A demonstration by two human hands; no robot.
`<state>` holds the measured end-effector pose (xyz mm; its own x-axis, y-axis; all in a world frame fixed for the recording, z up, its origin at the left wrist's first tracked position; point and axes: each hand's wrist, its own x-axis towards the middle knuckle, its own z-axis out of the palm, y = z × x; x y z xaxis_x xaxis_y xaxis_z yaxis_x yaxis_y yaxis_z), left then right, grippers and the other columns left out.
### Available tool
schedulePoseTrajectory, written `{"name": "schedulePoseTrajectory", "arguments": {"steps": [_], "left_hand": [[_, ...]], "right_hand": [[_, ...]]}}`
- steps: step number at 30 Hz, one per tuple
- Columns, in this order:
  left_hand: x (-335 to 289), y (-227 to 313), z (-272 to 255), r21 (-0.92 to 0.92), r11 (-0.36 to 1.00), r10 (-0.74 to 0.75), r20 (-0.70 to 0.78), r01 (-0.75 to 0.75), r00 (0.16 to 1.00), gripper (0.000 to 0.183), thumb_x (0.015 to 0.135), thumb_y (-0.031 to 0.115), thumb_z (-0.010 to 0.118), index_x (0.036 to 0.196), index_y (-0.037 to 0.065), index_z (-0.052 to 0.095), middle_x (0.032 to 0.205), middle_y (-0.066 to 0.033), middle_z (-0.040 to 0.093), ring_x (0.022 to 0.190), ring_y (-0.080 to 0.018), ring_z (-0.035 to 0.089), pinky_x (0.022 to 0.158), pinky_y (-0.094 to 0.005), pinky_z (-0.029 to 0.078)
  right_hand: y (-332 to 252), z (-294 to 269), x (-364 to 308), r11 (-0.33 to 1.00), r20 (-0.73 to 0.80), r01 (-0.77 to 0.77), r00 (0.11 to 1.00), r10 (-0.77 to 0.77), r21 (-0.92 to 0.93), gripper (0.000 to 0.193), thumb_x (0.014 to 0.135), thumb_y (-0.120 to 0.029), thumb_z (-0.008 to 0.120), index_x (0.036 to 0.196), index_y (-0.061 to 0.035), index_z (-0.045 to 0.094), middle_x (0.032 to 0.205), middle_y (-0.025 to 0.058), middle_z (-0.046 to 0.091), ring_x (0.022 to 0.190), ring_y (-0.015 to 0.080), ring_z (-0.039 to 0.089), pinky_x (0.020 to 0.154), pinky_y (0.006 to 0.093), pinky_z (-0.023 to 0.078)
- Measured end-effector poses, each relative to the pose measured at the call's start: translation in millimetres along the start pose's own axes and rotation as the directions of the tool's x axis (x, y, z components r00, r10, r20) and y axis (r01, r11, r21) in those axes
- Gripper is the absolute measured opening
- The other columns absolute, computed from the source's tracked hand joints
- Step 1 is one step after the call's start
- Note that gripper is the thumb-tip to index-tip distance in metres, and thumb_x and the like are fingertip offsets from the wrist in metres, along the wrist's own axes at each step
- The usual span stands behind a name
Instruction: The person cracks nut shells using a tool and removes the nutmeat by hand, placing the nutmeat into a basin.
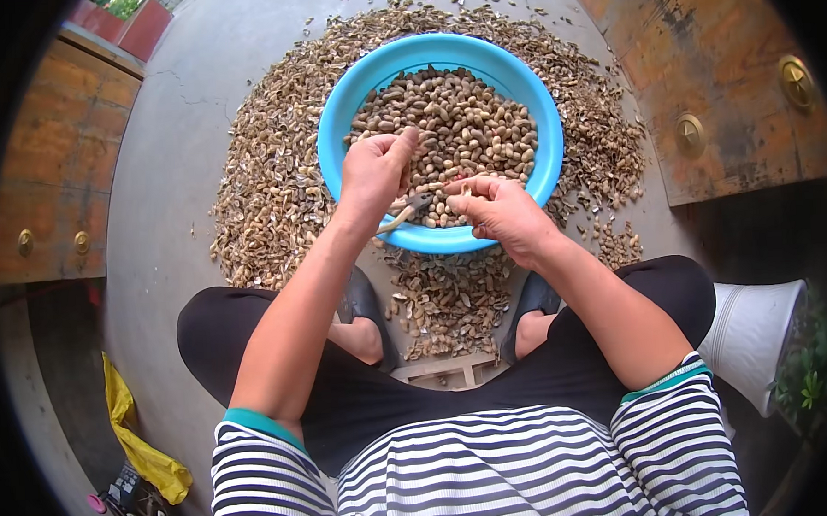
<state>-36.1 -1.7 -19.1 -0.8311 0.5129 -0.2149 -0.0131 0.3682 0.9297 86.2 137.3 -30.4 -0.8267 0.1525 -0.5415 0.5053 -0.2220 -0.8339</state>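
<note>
A round blue basin (329, 123) holds a heap of unshelled peanuts (467, 117). My left hand (377, 172) is over the basin's near left part, its fingers closed in a pinch; what is in them, if anything, is hidden. Just below it lies a tool like pliers (417, 204), with a dark head and a pale curved handle that crosses the near rim. At the near right of the heap, my right hand (509, 217) pinches a pale peanut shell (466, 190) between thumb and fingers. Something small and reddish shows beside those fingertips.
Broken peanut shells (280, 162) are spread thickly on the grey floor (165, 177) around the basin and between my feet. Wooden cabinets with round brass knobs stand at left (59, 163) and right (701, 70). A white pot (754, 335) is beside my right knee, a yellow bag (145, 445) at lower left.
</note>
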Motion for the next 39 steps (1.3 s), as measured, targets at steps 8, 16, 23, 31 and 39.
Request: {"name": "schedulePoseTrajectory", "arguments": {"steps": [8,16,23,31,39], "left_hand": [[-13.3,16.2,0.3,-0.611,0.732,-0.085,0.358,0.302,0.930,0.045,0.095,0.039,0.049,0.092,-0.004,0.059,0.062,0.0011,0.044,0.054,-0.0087,0.043,0.045,-0.0223,0.031],[-21.0,15.7,3.2,-0.598,0.736,-0.033,0.437,0.318,0.899,0.046,0.094,0.042,0.050,0.091,-0.002,0.062,0.062,0.0023,0.044,0.054,-0.0082,0.042,0.046,-0.0224,0.031],[-21.0,10.9,14.1,-0.473,0.869,-0.025,0.245,0.142,0.969,0.042,0.091,0.044,0.053,0.096,0.004,0.064,0.078,0.0014,0.058,0.073,-0.0071,0.051,0.065,-0.0230,0.040],[-30.1,12.8,22.0,-0.472,0.878,0.049,0.260,0.083,0.964,0.030,0.093,0.035,0.054,0.095,0.007,0.065,0.086,0.0017,0.060,0.083,-0.0070,0.053,0.075,-0.0248,0.043],[-24.5,15.5,16.7,-0.231,0.960,0.202,0.186,-0.157,0.962,0.028,0.093,0.030,0.056,0.095,0.003,0.064,0.078,0.0006,0.059,0.071,-0.0059,0.054,0.064,-0.0212,0.043]], "right_hand": [[10.5,9.2,-18.7,0.835,0.387,0.177,0.921,0.046,-0.520,0.042,0.079,-0.026,0.067,0.109,0.0027,0.062,0.077,0.0062,0.060,0.069,0.0124,0.056,0.065,0.0277,0.046],[12.3,9.0,-15.4,0.825,0.313,0.235,0.947,-0.074,-0.514,0.042,0.081,-0.029,0.063,0.112,0.0004,0.061,0.097,0.0169,0.066,0.083,0.0229,0.064,0.076,0.0324,0.048],[-15.6,-5.9,-8.9,0.933,0.230,-0.023,0.971,-0.065,0.358,0.027,0.093,-0.031,0.055,0.107,-0.0088,0.061,0.075,-0.0077,0.048,0.065,0.0013,0.043,0.056,0.0178,0.039],[-15.0,-3.3,-7.8,0.767,0.286,-0.093,0.951,-0.122,0.635,0.021,0.092,-0.029,0.057,0.100,-0.0098,0.057,0.084,-0.0051,0.050,0.068,0.0021,0.044,0.057,0.0156,0.040],[-16.3,-4.5,-6.7,0.850,0.333,-0.074,0.935,-0.123,0.522,0.015,0.090,-0.024,0.059,0.092,-0.0089,0.059,0.080,-0.0058,0.053,0.069,0.0015,0.046,0.058,0.0169,0.040]]}}
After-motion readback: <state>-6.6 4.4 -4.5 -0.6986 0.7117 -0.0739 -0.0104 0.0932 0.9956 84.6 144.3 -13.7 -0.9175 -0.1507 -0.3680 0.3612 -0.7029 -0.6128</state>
